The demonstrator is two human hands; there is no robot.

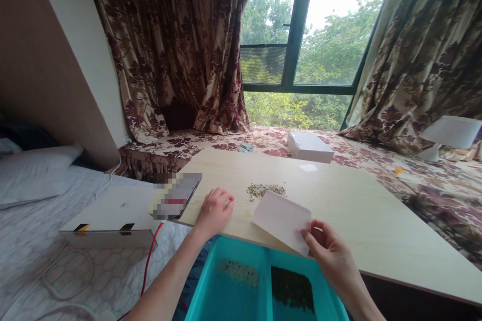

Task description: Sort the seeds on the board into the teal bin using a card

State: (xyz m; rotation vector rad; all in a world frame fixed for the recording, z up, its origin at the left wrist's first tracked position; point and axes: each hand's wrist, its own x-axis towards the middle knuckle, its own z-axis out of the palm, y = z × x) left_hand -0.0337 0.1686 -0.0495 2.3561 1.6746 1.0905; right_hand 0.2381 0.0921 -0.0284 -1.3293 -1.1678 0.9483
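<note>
My right hand [331,246] pinches the right corner of a thin white card [282,218] with rounded corners. The card is tilted over the near edge of the table, its far corner close to a loose scatter of small greenish-brown grains [259,190]. Left of the card, my left hand [216,210] rests on the tabletop with its fingers curled in. Something small and pale shows by its fingertips, too small to name. Below both hands stands a turquoise two-part tub [270,281]. Pale grains [239,273] lie in its left compartment, and dark grains [291,288] in its right.
A tablet-like device [188,193], partly pixelated, lies at the left end of the pale table [339,200]. A red cable [150,256] hangs nearby. On the bed is a flat white box [113,210]. Another white box [311,147] and a lamp [450,130] stand by the window.
</note>
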